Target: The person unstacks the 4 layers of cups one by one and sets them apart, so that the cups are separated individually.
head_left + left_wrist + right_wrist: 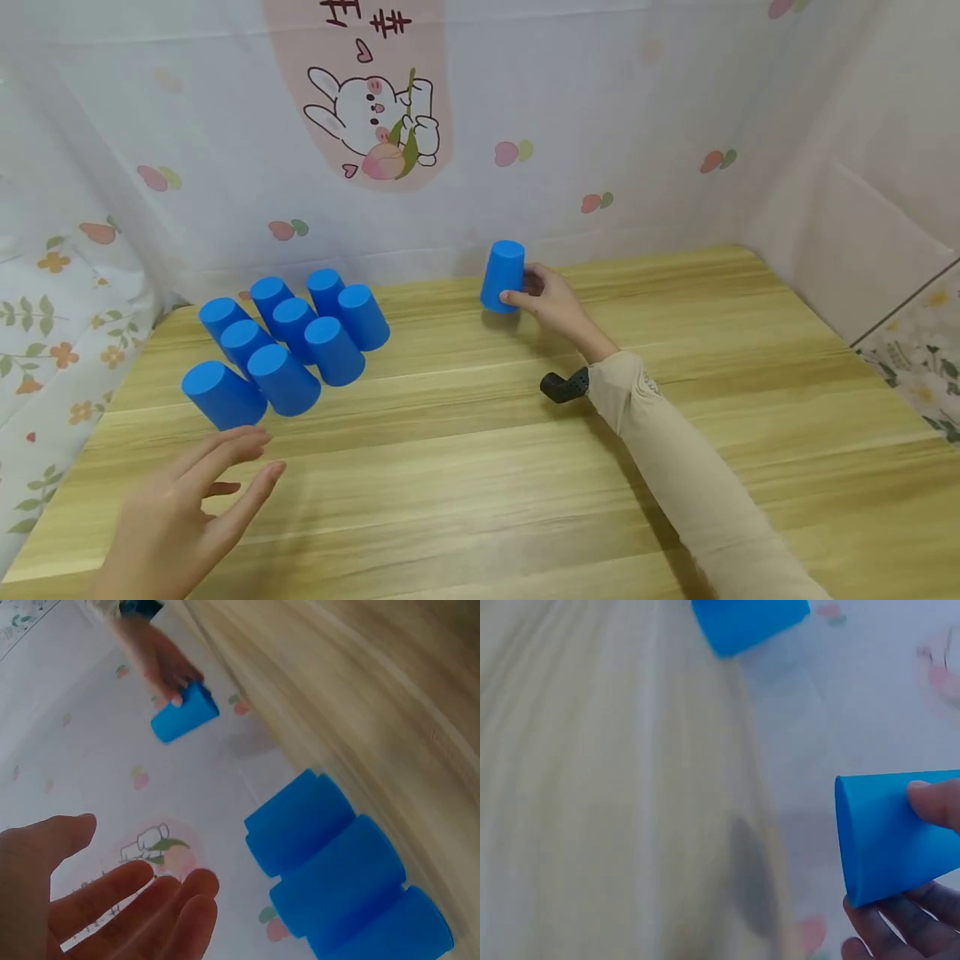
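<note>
My right hand [555, 302] grips a blue plastic cup [504, 277], mouth down, near the back edge of the table. In the right wrist view the thumb lies on one side of the held cup [892, 832] and the fingers on the other, with a shadow on the wood beside it. At the left, several more blue cups [283, 381] stand upside down in close rows. My left hand [187, 508] hovers in front of those cups, fingers relaxed and apart, with nothing in it. The left wrist view shows its spread fingers [135, 900] beside the row of cups [337, 877].
The wooden table [420, 483] backs onto a white curtain [600, 100] printed with fruit and a rabbit. A black wrist camera [564, 386] sticks out from the right sleeve [690, 475]. Flowered cloth [60, 333] hangs along the left side.
</note>
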Demonstrator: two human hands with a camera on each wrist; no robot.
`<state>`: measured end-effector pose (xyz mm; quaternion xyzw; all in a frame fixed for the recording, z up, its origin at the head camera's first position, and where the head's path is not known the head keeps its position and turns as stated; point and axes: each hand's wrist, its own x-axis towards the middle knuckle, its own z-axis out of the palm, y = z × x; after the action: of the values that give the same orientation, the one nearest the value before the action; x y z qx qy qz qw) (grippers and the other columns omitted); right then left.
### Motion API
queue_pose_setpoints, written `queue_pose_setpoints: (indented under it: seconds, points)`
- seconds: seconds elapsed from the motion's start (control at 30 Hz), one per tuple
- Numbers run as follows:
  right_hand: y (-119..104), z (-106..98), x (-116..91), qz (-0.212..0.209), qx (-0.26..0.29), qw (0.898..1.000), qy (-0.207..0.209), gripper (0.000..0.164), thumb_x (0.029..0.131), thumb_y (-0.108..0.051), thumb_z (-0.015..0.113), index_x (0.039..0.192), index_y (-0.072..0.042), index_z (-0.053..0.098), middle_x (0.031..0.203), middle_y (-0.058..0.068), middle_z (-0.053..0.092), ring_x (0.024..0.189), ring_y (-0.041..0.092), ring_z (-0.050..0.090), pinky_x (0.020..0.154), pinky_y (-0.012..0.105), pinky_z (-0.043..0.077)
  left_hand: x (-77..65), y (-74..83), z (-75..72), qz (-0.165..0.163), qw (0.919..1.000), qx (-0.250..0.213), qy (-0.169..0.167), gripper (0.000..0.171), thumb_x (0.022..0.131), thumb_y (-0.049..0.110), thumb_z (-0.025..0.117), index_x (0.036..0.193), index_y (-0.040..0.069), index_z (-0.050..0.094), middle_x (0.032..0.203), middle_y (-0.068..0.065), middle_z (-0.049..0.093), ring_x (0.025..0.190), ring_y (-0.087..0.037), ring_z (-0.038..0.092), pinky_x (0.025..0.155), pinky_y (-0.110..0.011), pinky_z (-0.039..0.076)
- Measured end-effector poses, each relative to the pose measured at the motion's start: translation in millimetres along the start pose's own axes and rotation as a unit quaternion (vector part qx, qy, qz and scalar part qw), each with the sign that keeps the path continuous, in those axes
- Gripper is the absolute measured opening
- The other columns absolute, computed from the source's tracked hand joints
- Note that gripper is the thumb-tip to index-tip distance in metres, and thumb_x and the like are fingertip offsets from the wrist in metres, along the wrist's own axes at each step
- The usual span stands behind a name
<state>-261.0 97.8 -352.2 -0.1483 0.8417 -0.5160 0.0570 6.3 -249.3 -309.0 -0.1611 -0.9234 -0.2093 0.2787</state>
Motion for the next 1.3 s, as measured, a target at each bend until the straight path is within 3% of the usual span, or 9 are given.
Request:
queue_pose_setpoints:
  seconds: [0.13, 0.4, 0.57, 0.67, 0.8, 0.97, 1.07, 1.17, 1.3]
  points:
    - [-25, 17, 17, -0.027, -0.027, 0.999, -0.027, 0.064, 0.087, -0.029, 0.064, 0.136, 0.001, 0.038, 0.130, 0.018, 0.049, 0.115, 0.031, 0.051, 0.095, 0.042, 0.043, 1.9, 2.0, 9.2, 0.034, 0.9991, 0.021, -0.017, 0.031, 0.077, 0.027, 0.077, 0.101, 0.009, 0.068, 0.098, -0.003, 0.068, 0.079, -0.021, 0.065, 0.055, -0.011, 0.048]
    - [-48, 60, 52, -0.044, -0.072, 0.994, -0.065, 0.062, 0.087, -0.025, 0.065, 0.136, 0.002, 0.038, 0.128, 0.016, 0.051, 0.113, 0.026, 0.053, 0.094, 0.036, 0.044, 1.2, 3.6, 11.0, 0.048, 0.9985, 0.018, -0.019, 0.038, 0.091, 0.045, 0.055, 0.101, 0.011, 0.068, 0.095, 0.002, 0.068, 0.078, -0.016, 0.065, 0.057, -0.012, 0.048]
    - [-55, 82, 69, -0.046, -0.085, 0.993, -0.070, 0.061, 0.088, -0.022, 0.064, 0.136, 0.003, 0.037, 0.129, 0.016, 0.050, 0.115, 0.026, 0.051, 0.096, 0.034, 0.043, -5.9, 4.0, 6.2, 0.022, 0.9987, 0.031, -0.035, 0.026, 0.077, 0.023, 0.076, 0.099, 0.012, 0.068, 0.094, 0.001, 0.067, 0.078, -0.018, 0.064, 0.056, -0.010, 0.047]
    - [-55, 90, 75, -0.041, -0.093, 0.992, -0.068, 0.059, 0.088, -0.019, 0.064, 0.135, 0.004, 0.037, 0.129, 0.018, 0.050, 0.115, 0.026, 0.051, 0.096, 0.034, 0.043, -9.5, 4.2, 6.3, 0.015, 0.9981, 0.038, -0.047, 0.023, 0.071, 0.015, 0.079, 0.092, 0.015, 0.069, 0.092, 0.003, 0.067, 0.077, -0.017, 0.064, 0.056, -0.009, 0.047]
    - [-56, 99, 77, -0.040, -0.096, 0.991, -0.088, 0.057, 0.088, -0.017, 0.064, 0.134, 0.006, 0.038, 0.128, 0.018, 0.050, 0.115, 0.027, 0.051, 0.095, 0.034, 0.043, -11.1, 5.7, 8.2, -0.002, 0.9966, 0.047, -0.067, 0.021, 0.069, 0.012, 0.080, 0.084, 0.019, 0.068, 0.089, 0.005, 0.067, 0.076, -0.015, 0.064, 0.056, -0.013, 0.049]
    - [-56, 109, 80, -0.041, -0.095, 0.990, -0.097, 0.057, 0.089, -0.017, 0.063, 0.134, 0.006, 0.037, 0.128, 0.018, 0.050, 0.114, 0.027, 0.051, 0.096, 0.034, 0.043, -9.7, 8.0, 9.6, -0.023, 0.9941, 0.051, -0.093, 0.021, 0.071, 0.015, 0.080, 0.088, 0.018, 0.068, 0.089, 0.007, 0.066, 0.079, -0.015, 0.064, 0.055, -0.025, 0.054]
    - [-55, 115, 80, -0.031, -0.103, 0.990, -0.097, 0.057, 0.089, -0.018, 0.063, 0.134, 0.005, 0.037, 0.129, 0.018, 0.050, 0.115, 0.026, 0.051, 0.096, 0.034, 0.042, -9.2, 8.4, 9.7, -0.029, 0.9929, 0.048, -0.104, 0.021, 0.072, 0.016, 0.079, 0.090, 0.018, 0.068, 0.089, 0.008, 0.066, 0.080, -0.015, 0.064, 0.054, -0.025, 0.054]
    - [-54, 122, 79, -0.034, -0.103, 0.988, -0.110, 0.057, 0.090, -0.019, 0.062, 0.135, 0.004, 0.036, 0.130, 0.018, 0.049, 0.117, 0.026, 0.050, 0.097, 0.033, 0.041, -10.0, 8.0, 9.0, -0.024, 0.9926, 0.037, -0.113, 0.022, 0.072, 0.015, 0.079, 0.090, 0.019, 0.068, 0.090, 0.010, 0.065, 0.080, -0.014, 0.063, 0.054, -0.022, 0.053]
    - [-54, 122, 76, -0.049, -0.085, 0.987, -0.129, 0.057, 0.091, -0.019, 0.060, 0.138, 0.002, 0.034, 0.136, 0.017, 0.044, 0.123, 0.027, 0.045, 0.100, 0.033, 0.038, -6.9, 5.7, 9.6, 0.018, 0.9918, 0.016, -0.126, 0.026, 0.070, 0.012, 0.080, 0.093, 0.019, 0.068, 0.093, 0.013, 0.064, 0.083, -0.011, 0.062, 0.061, -0.023, 0.054]
